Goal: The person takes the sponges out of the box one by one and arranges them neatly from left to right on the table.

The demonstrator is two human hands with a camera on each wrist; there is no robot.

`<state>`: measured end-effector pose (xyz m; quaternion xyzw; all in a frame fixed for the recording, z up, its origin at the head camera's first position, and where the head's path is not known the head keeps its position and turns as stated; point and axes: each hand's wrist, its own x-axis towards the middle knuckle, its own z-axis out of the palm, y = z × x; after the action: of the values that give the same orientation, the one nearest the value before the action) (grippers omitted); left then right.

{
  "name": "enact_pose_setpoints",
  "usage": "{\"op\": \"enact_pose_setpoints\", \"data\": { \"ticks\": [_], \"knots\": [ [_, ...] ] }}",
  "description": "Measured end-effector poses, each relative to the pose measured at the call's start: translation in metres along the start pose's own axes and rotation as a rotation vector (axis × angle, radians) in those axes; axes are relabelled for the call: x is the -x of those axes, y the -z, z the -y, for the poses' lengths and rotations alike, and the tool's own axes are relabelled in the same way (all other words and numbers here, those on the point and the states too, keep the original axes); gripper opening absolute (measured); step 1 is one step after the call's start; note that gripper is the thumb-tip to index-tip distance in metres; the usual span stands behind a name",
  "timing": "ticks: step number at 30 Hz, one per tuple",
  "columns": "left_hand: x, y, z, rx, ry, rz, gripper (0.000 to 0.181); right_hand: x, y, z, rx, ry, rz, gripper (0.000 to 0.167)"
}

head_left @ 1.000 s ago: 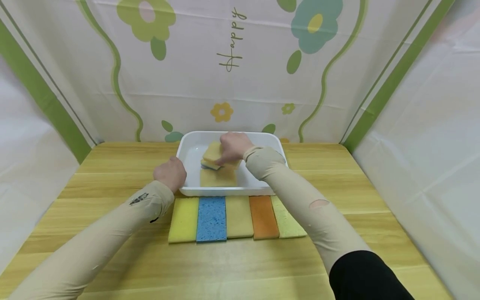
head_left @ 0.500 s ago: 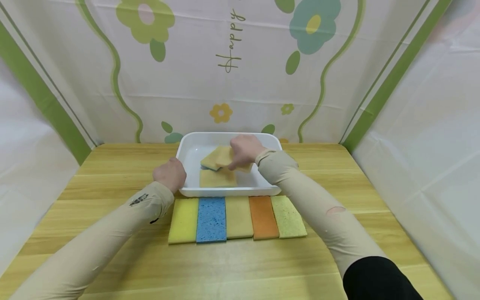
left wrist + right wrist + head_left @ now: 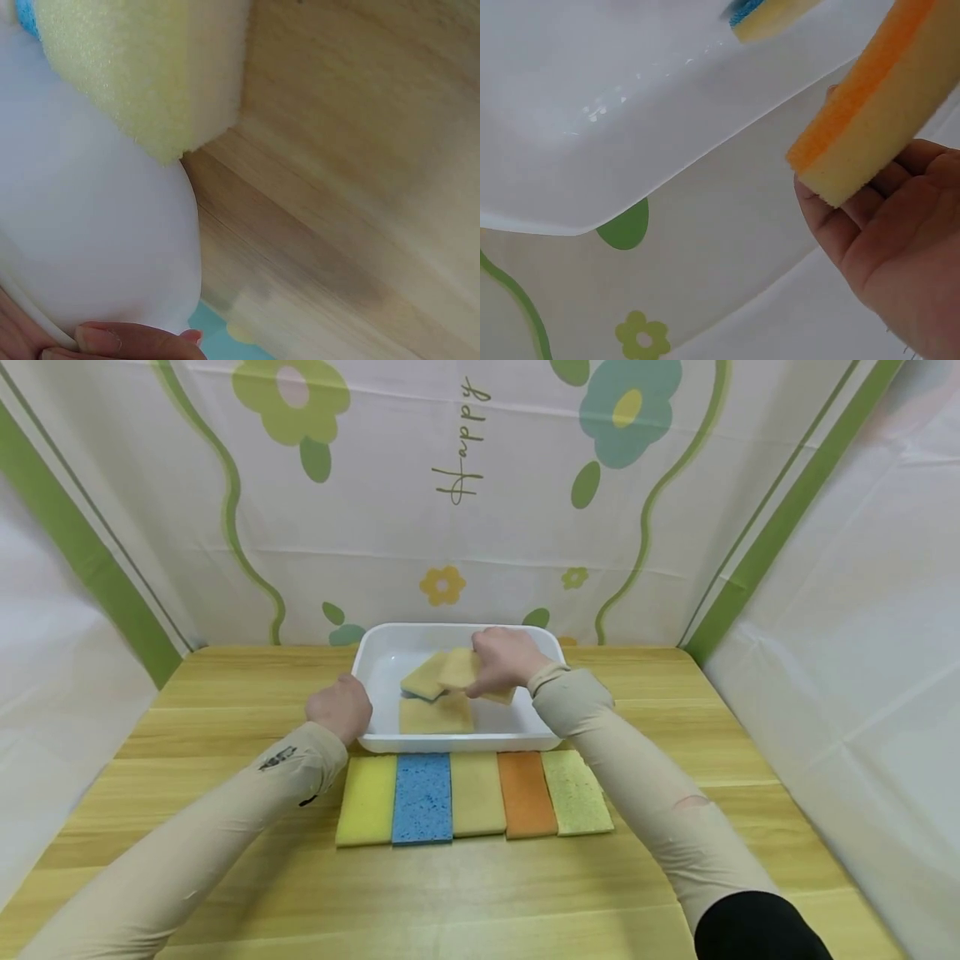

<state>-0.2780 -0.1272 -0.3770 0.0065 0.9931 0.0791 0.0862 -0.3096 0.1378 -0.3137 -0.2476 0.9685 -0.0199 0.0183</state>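
Observation:
My right hand (image 3: pixel 506 658) grips a sponge (image 3: pixel 457 670) above the white tray (image 3: pixel 465 743). In the right wrist view this sponge (image 3: pixel 877 112) shows an orange layer against a cream one, with fingers curled beneath it. My left hand (image 3: pixel 340 708) holds the tray's left rim; its fingertips (image 3: pixel 105 341) show at that rim in the left wrist view. Two cream-topped sponges lie in the tray: a tilted one (image 3: pixel 422 680) with a blue underside, partly covered by the held sponge, and a flat one (image 3: pixel 435 715) near the front wall.
Along the tray's front edge several sponges lie side by side on the wooden table (image 3: pixel 480 902): yellow (image 3: pixel 366 802), blue (image 3: pixel 422 800), cream (image 3: pixel 478 795), orange (image 3: pixel 528 795) and pale yellow (image 3: pixel 577 793). A flower-printed cloth (image 3: pixel 375 518) hangs close behind the tray.
My right hand has moved to the right with the sponge, off the middle of the tray, uncovering more of the tilted sponge. The left hand has stayed at the rim.

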Motion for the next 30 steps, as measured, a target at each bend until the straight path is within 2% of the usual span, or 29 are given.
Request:
{"op": "enact_pose_setpoints", "data": {
  "ticks": [7, 19, 30],
  "knots": [
    [0.000, -0.001, 0.002, 0.025, 0.002, -0.006, 0.035, 0.008, 0.004, 0.001, -0.019, -0.006, -0.021, 0.045],
    [0.000, -0.001, 0.000, 0.018, 0.005, 0.004, 0.046, 0.032, 0.018, 0.013, -0.009, 0.020, -0.093, 0.046],
    [0.000, -0.001, 0.002, 0.012, 0.012, 0.005, 0.045, 0.061, 0.022, 0.032, -0.034, 0.007, -0.141, 0.050]
  ]
}}
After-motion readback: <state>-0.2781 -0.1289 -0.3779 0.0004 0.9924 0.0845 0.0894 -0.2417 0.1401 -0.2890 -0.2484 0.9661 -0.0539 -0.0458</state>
